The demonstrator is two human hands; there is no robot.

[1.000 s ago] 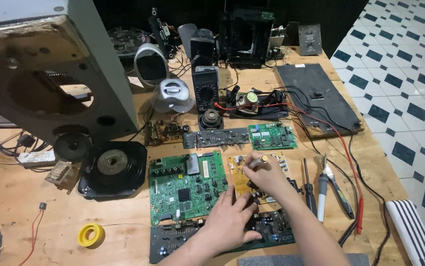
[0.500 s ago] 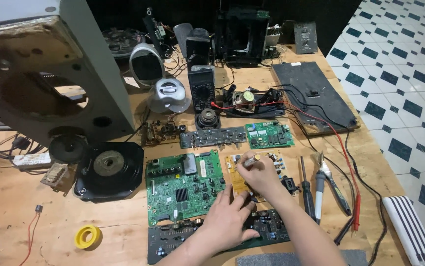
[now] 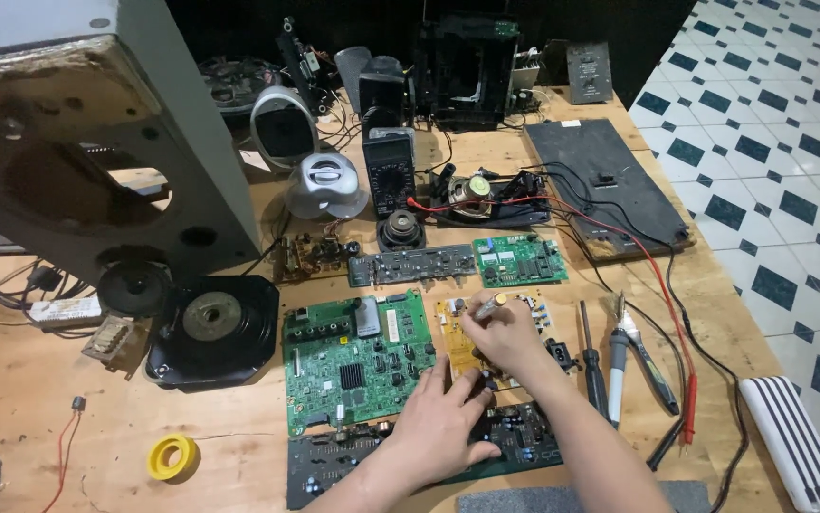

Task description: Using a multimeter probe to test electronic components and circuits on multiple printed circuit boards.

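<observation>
Head view, wooden table (image 3: 39,380) crowded with electronics parts.

Right hand (image 3: 505,337): rests over the yellow circuit board (image 3: 457,342), fingers curled narrowly around a slim metal-tipped tool (image 3: 488,306) whose tip points up and to the left above the board's upper part. Hand hides most of the board's right half.

Left hand (image 3: 443,423): lies palm down, fingers spread fairly wide, holding nothing. Fingertips press on the lower edge of the yellow board; the palm covers part of the dark circuit board (image 3: 524,439) lying just below it.

Position of the yellow board: flat on the table, middle front, just right of the large green circuit board (image 3: 353,361) (edges look close to touching; cannot tell for sure) and below a smaller green board (image 3: 519,259).

Surroundings:
- Right of the hands: a screwdriver (image 3: 592,356), a soldering iron (image 3: 616,366) and pliers (image 3: 646,356), lying side by side.
- Behind the boards: a multimeter (image 3: 389,176) with red lead (image 3: 667,294) running down the right side.
- Left: a black speaker driver (image 3: 212,328), a grey speaker cabinet (image 3: 96,142) standing behind it.
- Front left: a yellow tape roll (image 3: 172,458), well apart from both hands.
- Far right edge: a white ribbed block (image 3: 795,442).
</observation>
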